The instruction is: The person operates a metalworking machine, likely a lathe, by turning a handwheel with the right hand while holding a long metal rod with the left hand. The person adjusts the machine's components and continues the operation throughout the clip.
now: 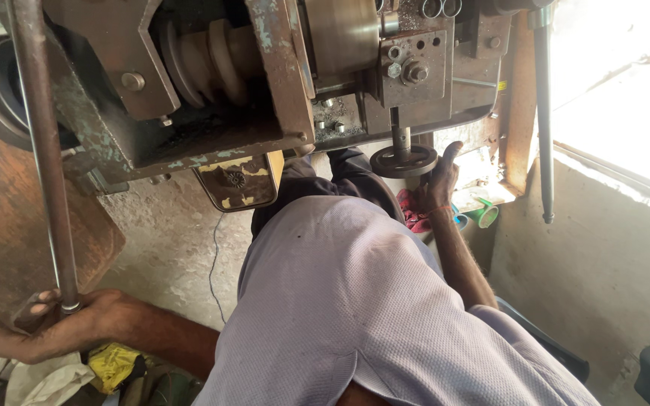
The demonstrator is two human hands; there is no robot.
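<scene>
My left hand point(39, 327) is at the lower left, fingers wrapped around the bottom end of a long grey metal lever rod point(45, 150) that runs up to the machine. My right hand point(439, 184) reaches forward past my lavender shirt point(355, 301) and grips the rim of a small dark handwheel point(404, 160) under the machine's head. The wheel sits on a short vertical shaft below a bolted steel block point(413, 69).
An old green-grey machine point(189, 135) with a stepped pulley point(212, 53) fills the top. A rusty plate point(9, 218) is at left, a second hanging rod point(543, 113) at right, a concrete wall point(596, 256), green cup point(487, 216), red cloth point(413, 214), yellow rag point(113, 365).
</scene>
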